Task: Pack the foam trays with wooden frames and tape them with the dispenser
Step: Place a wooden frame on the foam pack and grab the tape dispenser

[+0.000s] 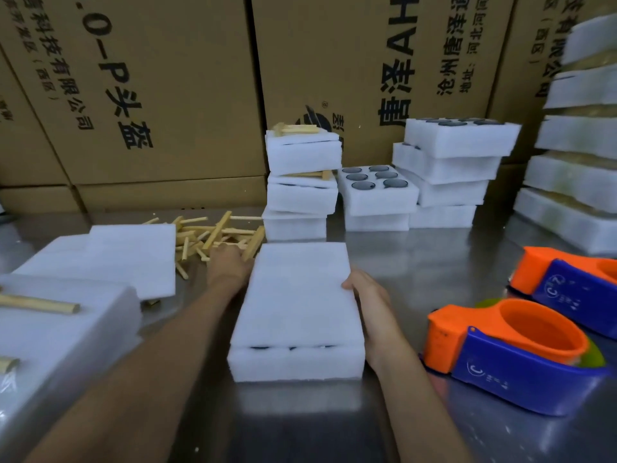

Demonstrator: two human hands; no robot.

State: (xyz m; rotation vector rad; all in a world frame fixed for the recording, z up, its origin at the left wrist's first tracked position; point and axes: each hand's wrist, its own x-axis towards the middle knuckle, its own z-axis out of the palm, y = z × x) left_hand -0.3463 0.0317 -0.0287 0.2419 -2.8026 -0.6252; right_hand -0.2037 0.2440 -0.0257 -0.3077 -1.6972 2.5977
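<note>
Reaching arm: left hand (228,262) is stretched forward to the pile of wooden frames (213,235) near the table's far edge; its fingers are hidden behind the hand, so I cannot tell if they grasp a piece.
Foam tray (297,309): closed with a foam lid, lying in the middle of the table (417,262).
Right hand (369,295): fingers curled on the tray's right side, holding it.
Tape dispenser (507,355): orange and blue, near the table's right edge.
</note>
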